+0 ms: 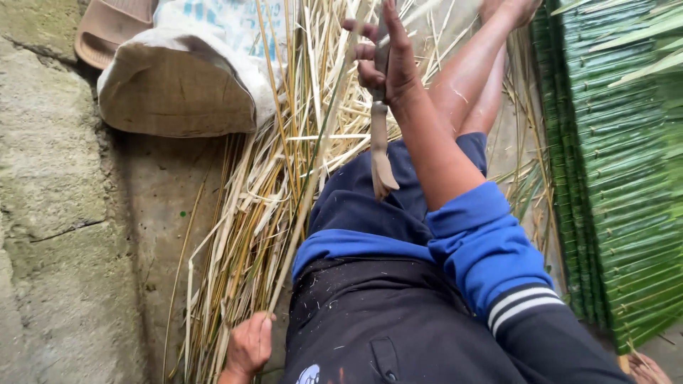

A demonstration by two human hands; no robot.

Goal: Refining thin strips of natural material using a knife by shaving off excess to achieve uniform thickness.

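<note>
Woven sacking of a stuffed bag (pixel 178 89) hides its contents left of the knife (pixel 380 153) clenched by the right hand (pixel 384 60), while a strip (pixel 313 185) is pinched by the left hand (pixel 249 345).

Strip pile (pixel 284 178) left, green stack (pixel 619 178) right

The knife (pixel 380 146) blade is hidden inside the right hand (pixel 384 60) and blurred above it, the left hand (pixel 249 347) is cut off at the wrist, and the sandal (pixel 107 28) runs off the top edge.
</note>
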